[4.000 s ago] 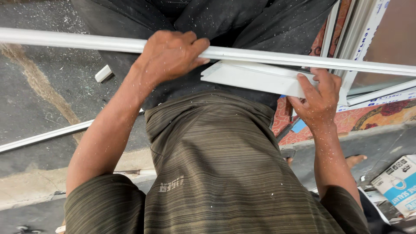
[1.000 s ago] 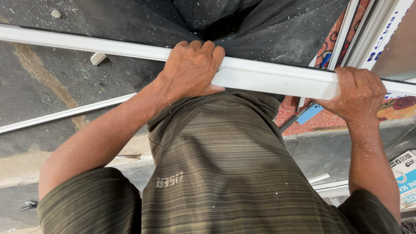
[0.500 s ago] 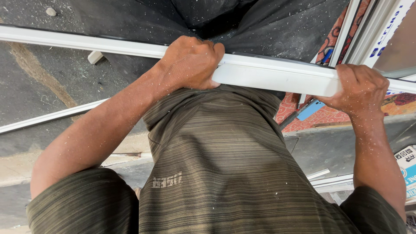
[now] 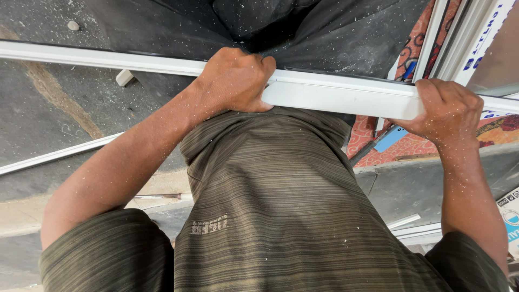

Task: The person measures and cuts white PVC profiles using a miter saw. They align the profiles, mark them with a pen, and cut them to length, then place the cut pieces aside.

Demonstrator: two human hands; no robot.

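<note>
- Fingers [image 4: 246,67] of the left hand [image 4: 232,81] curl over the top of a white plastic bar [image 4: 335,97], pressed together, with the thumb tucked under its near edge; the hand is closed tight around it.
- Fingers [image 4: 459,100] of the right hand [image 4: 446,111] wrap the same bar from above at the end of its thick part, also pressed together and clamped around it.
- Between the two hands the bar shows as a broad white face; it lies just in front of the person's striped shirt [image 4: 281,205] at belly height, touching or nearly touching the cloth.
- Its long axis runs across the view from left to right, dropping slightly toward the right; a thinner white length carries on past the left hand to the left edge, and another past the right hand to the right edge.
- Below it lies the grey floor [image 4: 48,108], speckled with white shavings, where a thin white strip [image 4: 59,154] lies at a slant and a small white offcut [image 4: 124,77] sits near the bar.
- More white frame pieces [image 4: 443,38] lean at the upper right above a red patterned mat [image 4: 400,148].
</note>
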